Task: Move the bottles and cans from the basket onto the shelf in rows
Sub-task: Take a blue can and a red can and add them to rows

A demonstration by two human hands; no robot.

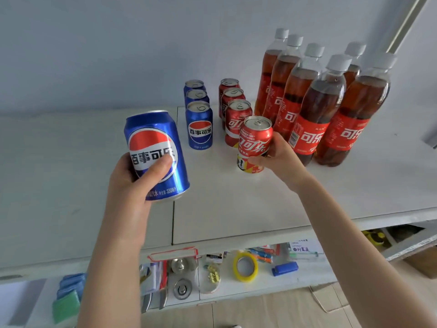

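Red can [254,143] gripped in right hand [279,159], base at or just above shelf [236,209], at front of red row [237,119]; blue can [156,152] clasped in left hand [134,178], raised left of blue row [198,124]. Could topple the next can back or the nearby bottles [319,110] if set down tilted or pushed too far. Could also misalign the row if released crooked.
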